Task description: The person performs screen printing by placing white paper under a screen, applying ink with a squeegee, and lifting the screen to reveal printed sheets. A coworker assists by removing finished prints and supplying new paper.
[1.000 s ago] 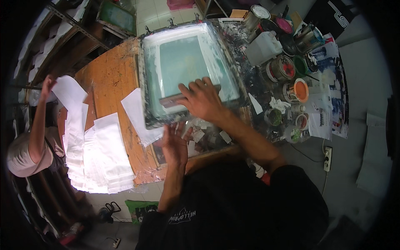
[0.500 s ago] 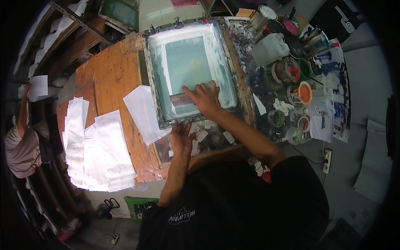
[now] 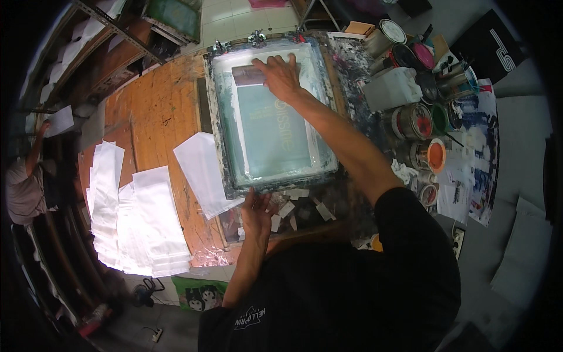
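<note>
A silk-screen frame (image 3: pixel 213 138) lies on the table, with a pale green mesh (image 3: pixel 258 141) bordered in white. Yellowish lettering shows in the mesh. At the mesh's far end, my right hand (image 3: pixel 280 76) grips a dark squeegee (image 3: pixel 245 74), its fingers spread over the blade's top. My left hand (image 3: pixel 256 214) is at the frame's near edge, fingers apart and fingertips touching the rim. A white sheet (image 3: pixel 202 170) sticks out from beneath the frame's left side. Metal clamps (image 3: pixel 256 38) hold the frame's far edge.
Stacks of white sheets (image 3: pixel 155 220) cover the table's left part. Paint cans (image 3: pixel 413 120), a whitish jug (image 3: pixel 392 89) and an orange paint pot (image 3: pixel 434 154) crowd the right side. Another person (image 3: pixel 26 188) holds a paper beside shelving at far left. A power strip (image 3: pixel 457 239) lies at right.
My right hand has pushed the squeegee from the near end of the mesh to its far end, baring the lettering. My left hand stays at the near rim.
</note>
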The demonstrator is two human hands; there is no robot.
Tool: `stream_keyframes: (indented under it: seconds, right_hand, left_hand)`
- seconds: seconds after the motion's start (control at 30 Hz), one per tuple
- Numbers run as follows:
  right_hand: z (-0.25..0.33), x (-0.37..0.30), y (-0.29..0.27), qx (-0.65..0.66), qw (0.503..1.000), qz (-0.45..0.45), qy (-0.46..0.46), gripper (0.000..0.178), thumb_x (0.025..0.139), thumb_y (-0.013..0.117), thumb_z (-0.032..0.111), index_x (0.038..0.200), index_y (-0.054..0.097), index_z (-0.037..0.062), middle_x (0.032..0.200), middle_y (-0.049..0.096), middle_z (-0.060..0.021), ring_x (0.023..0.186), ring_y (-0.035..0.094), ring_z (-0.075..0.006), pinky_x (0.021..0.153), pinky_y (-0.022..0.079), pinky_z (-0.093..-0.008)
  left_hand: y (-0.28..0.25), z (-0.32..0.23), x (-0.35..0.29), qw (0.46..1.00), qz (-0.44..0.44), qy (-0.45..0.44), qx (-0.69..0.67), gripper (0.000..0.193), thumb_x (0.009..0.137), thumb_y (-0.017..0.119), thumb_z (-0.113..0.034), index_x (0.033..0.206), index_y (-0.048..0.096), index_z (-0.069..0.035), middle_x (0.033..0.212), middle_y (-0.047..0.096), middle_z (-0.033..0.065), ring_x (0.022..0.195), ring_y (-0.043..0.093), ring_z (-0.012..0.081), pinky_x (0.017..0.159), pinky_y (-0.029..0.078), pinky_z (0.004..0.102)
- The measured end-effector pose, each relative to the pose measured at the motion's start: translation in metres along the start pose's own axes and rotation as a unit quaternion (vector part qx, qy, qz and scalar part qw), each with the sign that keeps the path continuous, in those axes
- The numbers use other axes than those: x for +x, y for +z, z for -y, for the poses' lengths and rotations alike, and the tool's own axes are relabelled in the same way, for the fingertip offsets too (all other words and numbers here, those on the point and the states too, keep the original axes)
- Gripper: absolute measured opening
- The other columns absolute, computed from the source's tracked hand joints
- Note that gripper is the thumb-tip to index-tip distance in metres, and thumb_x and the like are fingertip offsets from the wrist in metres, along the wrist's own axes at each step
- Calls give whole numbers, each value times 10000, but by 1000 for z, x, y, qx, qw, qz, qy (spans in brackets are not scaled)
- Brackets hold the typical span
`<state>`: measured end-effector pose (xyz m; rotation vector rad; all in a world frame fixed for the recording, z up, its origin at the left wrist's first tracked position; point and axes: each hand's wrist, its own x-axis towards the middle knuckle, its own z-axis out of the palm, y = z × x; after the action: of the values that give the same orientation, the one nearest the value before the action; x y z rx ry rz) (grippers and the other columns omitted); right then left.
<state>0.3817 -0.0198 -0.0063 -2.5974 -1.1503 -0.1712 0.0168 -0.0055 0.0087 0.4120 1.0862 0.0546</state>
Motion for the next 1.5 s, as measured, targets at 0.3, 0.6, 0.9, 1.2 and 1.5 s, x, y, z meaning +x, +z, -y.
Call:
stream_keyframes:
  seconds: [0.3, 0.6, 0.9, 1.2, 1.5]
  right_hand:
    - [87, -180, -102, 58, 994, 58, -70, 611, 886, 701, 119, 1473, 552, 204, 957, 576, -77, 957, 562, -266, 906, 352, -479]
    - [103, -108, -226, 22, 977, -177, -120, 571, 889, 710, 535, 1297, 669, 139, 827, 571, -79, 803, 577, -253, 798, 418, -446]
    - [90, 17, -335, 96, 993, 56, -36, 390, 1022, 592, 331, 1055, 727, -33, 612, 649, -140, 465, 579, -220, 649, 566, -420]
    - [102, 40, -355, 105, 990, 81, 42, 454, 1017, 585, 409, 1055, 740, -17, 744, 725, -164, 682, 705, -267, 732, 567, -412]
    - [85, 43, -326, 71, 992, -82, -69, 417, 959, 644, 439, 991, 750, 36, 862, 736, -204, 832, 720, -368, 755, 541, -433]
  left_hand:
    - [-11, -12, -18, 994, 104, 28, -15, 313, 978, 677, -357, 1115, 641, -78, 1190, 630, 133, 1262, 545, 345, 1048, 374, 591]
    - [87, -104, -59, 915, 309, 260, 9, 367, 866, 664, -38, 1223, 593, 10, 1149, 698, 137, 1097, 677, 307, 1137, 413, 515]
    - [136, -131, 184, 377, -101, 641, 661, 212, 929, 717, -243, 1062, 785, -92, 1076, 743, 145, 954, 689, 364, 874, 527, 450]
    - [86, -180, 145, 691, 6, 549, 471, 119, 957, 690, -99, 1009, 751, -11, 678, 648, 69, 539, 583, 128, 518, 475, 317]
    - [-108, -145, 38, 495, -257, 587, 587, 594, 961, 712, -284, 1402, 494, 49, 1384, 526, 274, 1252, 509, 460, 1067, 409, 520]
